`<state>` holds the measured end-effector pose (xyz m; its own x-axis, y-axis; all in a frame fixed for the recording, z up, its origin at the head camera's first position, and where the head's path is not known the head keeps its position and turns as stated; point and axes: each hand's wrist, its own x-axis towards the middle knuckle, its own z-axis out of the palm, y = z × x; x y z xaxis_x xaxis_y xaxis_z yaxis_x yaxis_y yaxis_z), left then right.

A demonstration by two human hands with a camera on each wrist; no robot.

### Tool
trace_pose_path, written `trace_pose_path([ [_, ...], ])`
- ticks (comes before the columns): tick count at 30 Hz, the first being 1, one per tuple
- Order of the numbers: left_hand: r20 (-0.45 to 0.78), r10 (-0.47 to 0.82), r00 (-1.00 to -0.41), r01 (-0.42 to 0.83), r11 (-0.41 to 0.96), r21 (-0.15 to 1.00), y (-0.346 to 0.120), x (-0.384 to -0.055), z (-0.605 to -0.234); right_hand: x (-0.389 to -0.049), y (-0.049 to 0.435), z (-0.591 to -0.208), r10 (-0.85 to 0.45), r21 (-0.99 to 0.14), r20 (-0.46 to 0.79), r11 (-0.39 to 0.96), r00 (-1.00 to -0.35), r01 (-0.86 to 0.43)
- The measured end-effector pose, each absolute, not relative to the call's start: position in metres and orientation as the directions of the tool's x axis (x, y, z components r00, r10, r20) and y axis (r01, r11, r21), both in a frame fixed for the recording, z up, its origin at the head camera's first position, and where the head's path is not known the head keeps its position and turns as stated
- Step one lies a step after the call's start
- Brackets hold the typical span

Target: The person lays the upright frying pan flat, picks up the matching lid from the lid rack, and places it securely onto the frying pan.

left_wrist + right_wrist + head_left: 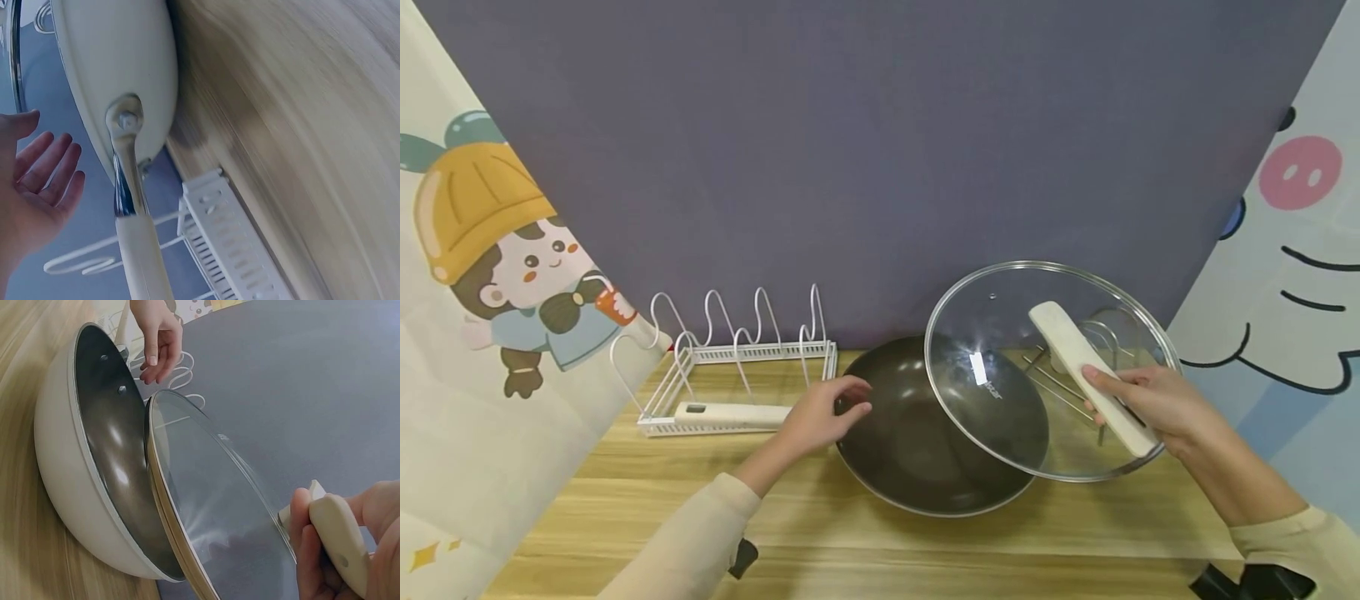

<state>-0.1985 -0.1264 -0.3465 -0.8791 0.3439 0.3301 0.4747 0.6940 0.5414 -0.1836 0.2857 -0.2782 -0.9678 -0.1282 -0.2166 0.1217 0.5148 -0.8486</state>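
A glass lid (1000, 333) with a metal rim and a long cream handle (1063, 342) hangs tilted over the right part of the wok. My right hand (1150, 400) grips that handle, thumb on top. The wok (925, 442), dark inside and cream outside, stands on the wooden table, its cream handle (730, 415) pointing left. Over the wok's left rim, near the handle, hovers my left hand (823, 414) with loosely bent fingers and nothing in them. In the left wrist view the same hand (40, 187) is apart from the wok handle (140, 256).
A white wire rack (737, 353) with upright loops stands at the back left, behind the wok handle. Through the glass, a small metal wire stand (1060, 392) shows at the right. A grey-blue panel (880, 167) rises behind the table (820, 550).
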Motion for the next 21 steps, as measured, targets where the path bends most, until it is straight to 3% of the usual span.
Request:
trace_pose_path([
  [21,0.342,0.424,-0.839,0.503,0.844,0.188,-0.182,-0.188,-0.341,-0.182,0.285,-0.277,-0.142,-0.861,-0.222,0.493,-0.965,0.126],
])
